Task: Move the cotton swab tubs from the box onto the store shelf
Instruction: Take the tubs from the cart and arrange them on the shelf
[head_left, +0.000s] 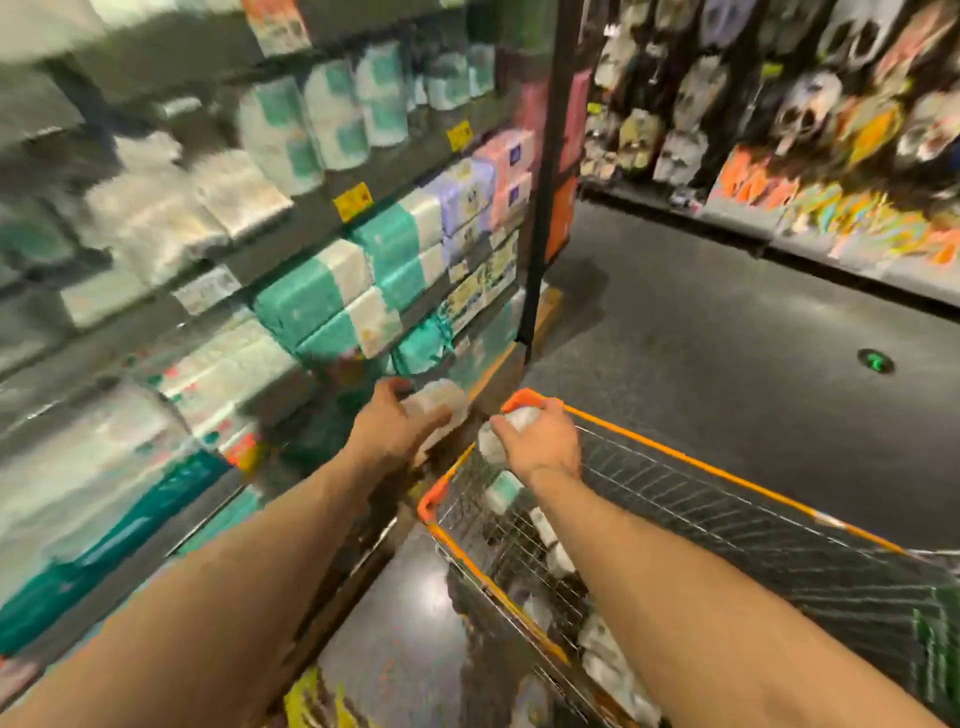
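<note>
Tub in left hand (439, 401): pale, see-through and round, smeared by blur. Lies on its side, held out towards the lower shelves, above the gap between the shelving and the trolley.
Left hand (392, 423): back turned to the camera, fingers curled round the tub, thumb along its top. Arm stretched forward and to the left.
Tub in right hand (493, 447): white, round, standing more or less upright over the front left corner of the trolley, just inside the rim.
Right hand (543, 441): clamped over the tub from above, fingers wrapped down its far side, knuckles up.
Spare tubs (553, 540): a row of white tubs down in the basket along its left wall, too blurred to count.
Trolley (522, 400): wire mesh basket with an orange rim, parked just beside the shelving. Right forearm crosses over its left edge.
Shelving (291, 244): grey tiers on the left, heavily blurred, with yellow price tags (353, 201) on the edges.
Teal-and-white packs (322, 306): stacked on a middle tier, directly above the left hand's tub. Lilac packs (467, 192) and pink packs (511, 156) further along – more pale wrapped goods on the tiers above.
Floor (701, 338): dark and glossy, with a small round green light (875, 360) set in it.
Far wall: rows of hanging masks (810, 111) – skull faces among them – above bright orange and yellow goods.
</note>
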